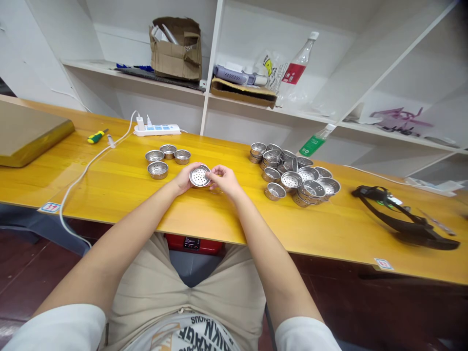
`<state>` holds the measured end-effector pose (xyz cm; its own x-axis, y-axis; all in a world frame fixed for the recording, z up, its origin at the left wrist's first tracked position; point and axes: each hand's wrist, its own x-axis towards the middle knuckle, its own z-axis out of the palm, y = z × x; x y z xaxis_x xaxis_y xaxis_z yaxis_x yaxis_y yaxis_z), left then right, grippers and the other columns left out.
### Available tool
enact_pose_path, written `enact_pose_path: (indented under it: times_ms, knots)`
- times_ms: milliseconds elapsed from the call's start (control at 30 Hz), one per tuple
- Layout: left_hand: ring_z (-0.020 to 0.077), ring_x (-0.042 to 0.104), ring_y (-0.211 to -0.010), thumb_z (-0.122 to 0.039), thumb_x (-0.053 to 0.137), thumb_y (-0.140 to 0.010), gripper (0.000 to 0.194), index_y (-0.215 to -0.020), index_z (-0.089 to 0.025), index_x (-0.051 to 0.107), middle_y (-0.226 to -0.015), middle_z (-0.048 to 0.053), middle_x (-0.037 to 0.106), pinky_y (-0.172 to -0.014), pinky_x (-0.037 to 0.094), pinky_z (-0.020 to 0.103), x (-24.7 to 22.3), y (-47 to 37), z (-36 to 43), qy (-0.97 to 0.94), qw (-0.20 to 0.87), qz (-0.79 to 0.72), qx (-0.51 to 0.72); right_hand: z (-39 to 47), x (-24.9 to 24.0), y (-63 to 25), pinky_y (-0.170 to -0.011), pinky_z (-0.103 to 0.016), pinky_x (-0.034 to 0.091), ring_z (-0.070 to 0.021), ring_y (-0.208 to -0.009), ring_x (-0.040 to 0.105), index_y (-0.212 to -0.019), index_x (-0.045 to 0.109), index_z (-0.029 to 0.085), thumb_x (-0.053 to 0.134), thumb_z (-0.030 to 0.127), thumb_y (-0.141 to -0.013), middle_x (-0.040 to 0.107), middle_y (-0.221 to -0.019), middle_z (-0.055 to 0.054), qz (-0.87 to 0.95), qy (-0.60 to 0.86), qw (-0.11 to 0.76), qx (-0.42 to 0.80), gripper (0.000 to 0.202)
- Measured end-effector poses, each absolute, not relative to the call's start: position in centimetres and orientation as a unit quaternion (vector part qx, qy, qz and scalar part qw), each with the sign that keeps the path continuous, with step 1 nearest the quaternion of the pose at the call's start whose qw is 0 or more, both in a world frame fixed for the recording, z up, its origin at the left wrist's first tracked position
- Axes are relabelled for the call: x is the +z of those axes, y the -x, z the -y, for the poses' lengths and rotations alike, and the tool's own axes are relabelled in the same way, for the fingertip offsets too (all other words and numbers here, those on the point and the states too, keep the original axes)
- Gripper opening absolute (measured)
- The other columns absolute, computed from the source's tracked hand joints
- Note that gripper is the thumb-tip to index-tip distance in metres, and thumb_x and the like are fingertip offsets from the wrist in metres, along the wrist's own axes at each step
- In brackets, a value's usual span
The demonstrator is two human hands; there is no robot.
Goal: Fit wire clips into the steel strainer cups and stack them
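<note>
A round metal cup with a perforated base (pixel 199 176) is held up over the table, tilted so its holes face me. My left hand (pixel 185 178) is closed around its left side. My right hand (pixel 224 179) pinches its right rim between thumb and fingers. Just left of my hands stand several similar small metal cups (pixel 158 169) in a loose group. To the right lies a larger heap of perforated metal cups (pixel 312 189), some stacked and some tipped over.
A white power strip (pixel 157 129) with a cable lies at the back, near a green-yellow screwdriver (pixel 97 137). A cardboard box (pixel 22 131) sits far left. A green-labelled bottle (pixel 313 144) stands behind the heap; a black strapped headset (pixel 402 219) lies right. White shelves (pixel 215 63) rise behind.
</note>
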<state>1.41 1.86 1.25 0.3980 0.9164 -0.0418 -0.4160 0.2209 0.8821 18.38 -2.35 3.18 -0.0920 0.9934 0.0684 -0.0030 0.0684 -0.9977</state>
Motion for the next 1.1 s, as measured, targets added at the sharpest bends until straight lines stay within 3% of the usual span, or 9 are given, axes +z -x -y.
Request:
enact_pose_path:
  times_ms: [133,233,367,467,600,833,933,1100]
  knots:
    - [0.0247,0.071,-0.085,-0.055,0.071,-0.079,0.043,-0.096,-0.015,0.073,-0.095,0.009,0.077,-0.073,0.060,0.037,1.3,-1.5,-1.9,-0.425,0.725,-0.304,0.449,2.4,3.5,-18.7,-0.052,-0.021,0.059,-0.0121,-0.056,0.067,-0.077,0.056,0.020,0.093,0.040,-0.071,0.066,-0.065,0.001,0.492,0.459,0.510,0.535,0.043]
    - [0.0230,0.071,-0.084,-0.053,0.074,-0.076,0.042,-0.098,-0.017,0.070,-0.099,0.008,0.076,-0.072,0.060,0.036,1.3,-1.5,-2.1,-0.428,0.690,-0.330,0.482,2.1,3.7,-19.1,-0.054,-0.019,0.058,-0.0102,-0.056,0.065,-0.076,0.056,0.020,0.088,0.032,-0.076,0.065,-0.065,0.002,0.439,0.473,0.541,0.540,0.035]
    - [0.0186,0.067,-0.078,-0.051,0.074,-0.077,0.036,-0.091,-0.019,0.064,-0.092,0.005,0.071,-0.066,0.054,0.029,1.2,-1.2,-2.6,-0.428,0.622,-0.360,0.548,1.2,3.7,-19.9,-0.056,-0.017,0.060,-0.0092,-0.057,0.065,-0.077,0.055,0.020,0.083,0.023,-0.081,0.060,-0.064,0.004,0.353,0.489,0.598,0.529,0.028]
    - [0.0144,0.055,-0.067,-0.042,0.072,-0.080,0.024,-0.080,-0.020,0.061,-0.076,0.001,0.062,-0.061,0.042,0.026,0.8,-1.2,-2.7,-0.484,0.522,-0.405,0.573,-0.4,3.4,-20.8,-0.058,-0.018,0.063,-0.0097,-0.058,0.066,-0.079,0.054,0.020,0.080,0.015,-0.082,0.057,-0.062,0.005,0.280,0.506,0.626,0.523,0.026]
    - [0.0155,0.045,-0.064,-0.029,0.073,-0.079,0.018,-0.069,-0.021,0.060,-0.065,-0.002,0.053,-0.064,0.034,0.029,-0.1,-1.6,-2.1,-0.624,0.380,-0.423,0.535,-4.1,3.4,-22.0,-0.058,-0.017,0.063,-0.0102,-0.058,0.068,-0.082,0.055,0.019,0.071,0.007,-0.086,0.062,-0.062,0.003,0.233,0.539,0.632,0.506,0.021]
    - [0.0167,0.045,-0.059,-0.026,0.067,-0.083,0.018,-0.069,-0.023,0.057,-0.062,-0.002,0.053,-0.064,0.031,0.032,-0.4,-1.5,-2.0,-0.686,0.310,-0.453,0.478,-11.5,3.7,-22.1,-0.057,-0.020,0.065,-0.0115,-0.055,0.068,-0.090,0.060,0.014,0.063,0.002,-0.086,0.058,-0.059,0.004,0.187,0.550,0.642,0.500,0.013]
    - [0.0195,0.048,-0.065,-0.024,0.069,-0.081,0.017,-0.069,-0.024,0.057,-0.063,0.000,0.052,-0.067,0.034,0.033,-0.2,-1.2,-2.1,-0.695,0.297,-0.455,0.471,-13.9,2.7,-21.6,-0.058,-0.019,0.065,-0.0100,-0.056,0.067,-0.095,0.061,0.012,0.059,0.002,-0.091,0.059,-0.064,0.003,0.162,0.556,0.636,0.510,0.011]
    - [0.0291,0.059,-0.090,-0.020,0.072,-0.078,0.017,-0.074,-0.024,0.056,-0.076,0.005,0.054,-0.084,0.042,0.037,0.5,-0.7,-2.4,-0.686,0.286,-0.456,0.489,-15.7,0.8,-21.5,-0.062,-0.021,0.067,-0.0103,-0.059,0.068,-0.104,0.060,0.011,0.061,0.003,-0.094,0.059,-0.070,0.003,0.155,0.566,0.625,0.514,0.012]
